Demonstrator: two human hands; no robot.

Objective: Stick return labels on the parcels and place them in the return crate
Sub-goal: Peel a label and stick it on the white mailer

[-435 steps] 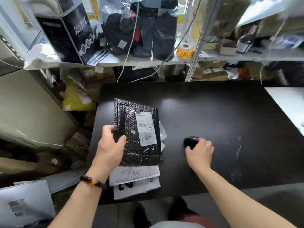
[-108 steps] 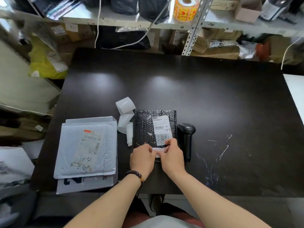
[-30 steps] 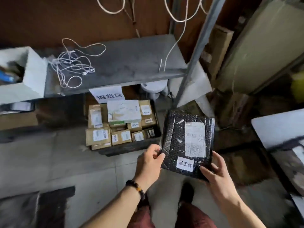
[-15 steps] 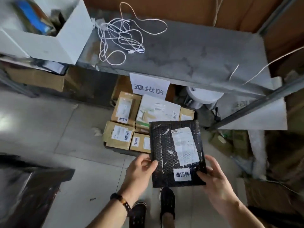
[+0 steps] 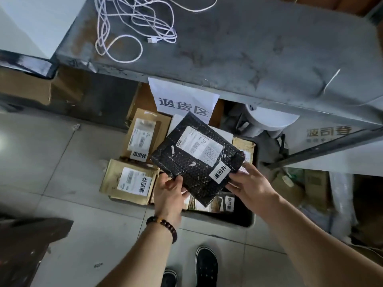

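From the head view, we have the black bubble-wrap parcel (image 5: 196,158) held over the return crate (image 5: 246,220), which sits on the floor under the grey shelf (image 5: 238,48) beside a white paper sign (image 5: 182,101). The parcel already carries its small white return label (image 5: 220,172) near the corner closest to us, below the larger shipping label (image 5: 200,146).

To do this step well, we judge that we should lower the parcel flat, label side up, onto the cardboard boxes (image 5: 132,179) already stacked in the crate, and let go only once it rests on them. Dropping it from this height could send it sliding off the stack, since the crate looks nearly full. Keeping it level and clear of the shelf edge matters too.

Our left hand (image 5: 169,190) pinches the parcel's near left edge, thumb on top and fingers underneath. Our right hand (image 5: 248,183) has its grip closed on the near right corner, thumb close to the return label, fingers tucked below and hidden. Both grips are pressed onto the parcel; neither is spread.
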